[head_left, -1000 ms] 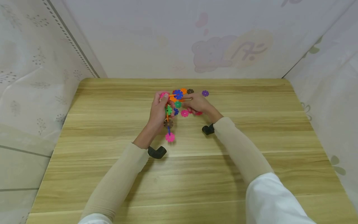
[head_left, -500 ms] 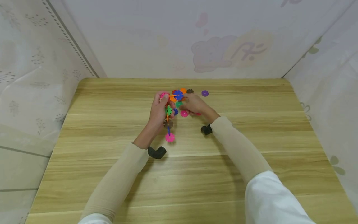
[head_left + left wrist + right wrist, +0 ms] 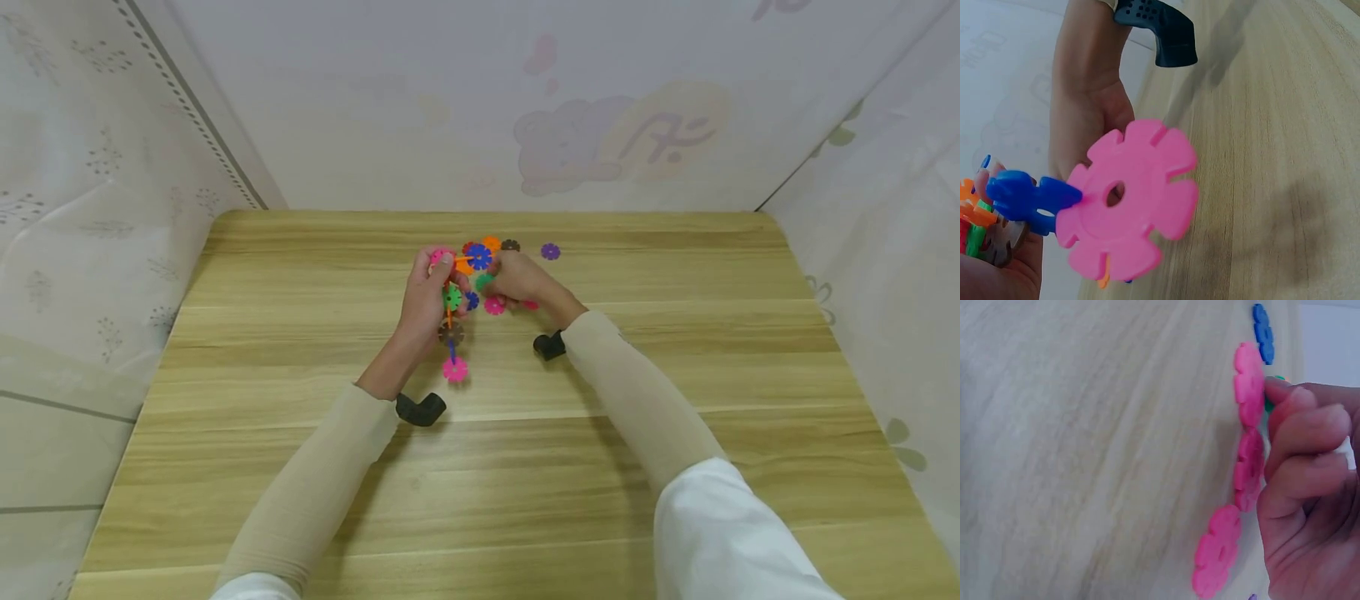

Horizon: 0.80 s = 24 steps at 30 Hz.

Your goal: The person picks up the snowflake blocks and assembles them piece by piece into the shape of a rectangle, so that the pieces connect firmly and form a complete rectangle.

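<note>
My left hand [image 3: 429, 287] grips a chain of slotted plastic snowflake discs pushed together edge to edge. A green disc [image 3: 452, 297], a brown disc [image 3: 451, 332] and a pink end disc [image 3: 454, 369] run down towards me; a blue disc [image 3: 479, 257] ends the branch to the right. Large in the left wrist view, the pink end disc [image 3: 1147, 206] is slotted onto a blue one [image 3: 1032, 197]. My right hand [image 3: 522, 277] pinches a darker green snowflake disc [image 3: 484, 282] at its fingertips, mostly hidden by the fingers in the right wrist view.
Loose discs lie around the hands: pink ones [image 3: 1217, 550], an orange one [image 3: 491, 243], a brown one [image 3: 511, 246] and a purple one [image 3: 551, 251]. Black wrist mounts [image 3: 422, 409] stick out from both sleeves. Patterned cloth [image 3: 375, 108] stands behind the wooden table [image 3: 480, 500].
The right hand's fingers have drawn in and curled around the darker green disc, which has shifted slightly right. The left hand and its chain stay nearly still.
</note>
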{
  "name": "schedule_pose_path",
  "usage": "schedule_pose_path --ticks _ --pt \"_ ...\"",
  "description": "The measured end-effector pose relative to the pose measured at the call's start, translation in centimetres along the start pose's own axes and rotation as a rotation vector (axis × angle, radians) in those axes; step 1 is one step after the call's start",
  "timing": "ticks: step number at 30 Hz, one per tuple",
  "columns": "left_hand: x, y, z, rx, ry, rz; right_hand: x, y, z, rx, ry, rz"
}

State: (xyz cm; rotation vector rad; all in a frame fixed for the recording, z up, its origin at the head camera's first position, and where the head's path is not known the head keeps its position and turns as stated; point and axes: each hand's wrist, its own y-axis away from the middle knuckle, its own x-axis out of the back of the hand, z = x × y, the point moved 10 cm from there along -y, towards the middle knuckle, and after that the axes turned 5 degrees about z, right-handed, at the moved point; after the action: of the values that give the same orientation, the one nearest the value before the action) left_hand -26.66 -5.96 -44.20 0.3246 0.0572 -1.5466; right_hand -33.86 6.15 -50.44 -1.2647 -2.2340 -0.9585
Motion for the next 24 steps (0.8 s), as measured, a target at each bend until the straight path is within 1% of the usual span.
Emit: schedule_pose_path --ticks 3,6,9,12,17,21,24 --pt "0.0 0.0 0.0 0.002 0.0 -0.005 0.2 0.3 0.0 0.015 -0.008 -0.005" --pt "0.1 0.0 0.0 0.007 0.01 -0.007 0.6 0.8 -0.1 0.036 -0.058 -0.014" --pt "0.2 0.0 0.0 0.01 0.009 -0.004 1.1 1.6 -0.3 0.045 -0.172 -0.027" --pt "0.3 0.0 -0.1 0.015 0.001 0.005 1.7 2.5 -0.7 0.063 -0.311 -0.035" --pt "0.5 -0.1 -0.2 0.017 -0.001 0.015 3.2 3.6 -1.4 0.099 -0.503 -0.015" --pt "0.7 -0.2 -0.2 0.004 -0.012 0.016 4.1 4.4 -2.1 0.106 -0.585 -0.001" --pt "0.7 -0.2 -0.2 -0.003 -0.018 0.013 4.5 5.0 -2.7 0.117 -0.598 -0.008"
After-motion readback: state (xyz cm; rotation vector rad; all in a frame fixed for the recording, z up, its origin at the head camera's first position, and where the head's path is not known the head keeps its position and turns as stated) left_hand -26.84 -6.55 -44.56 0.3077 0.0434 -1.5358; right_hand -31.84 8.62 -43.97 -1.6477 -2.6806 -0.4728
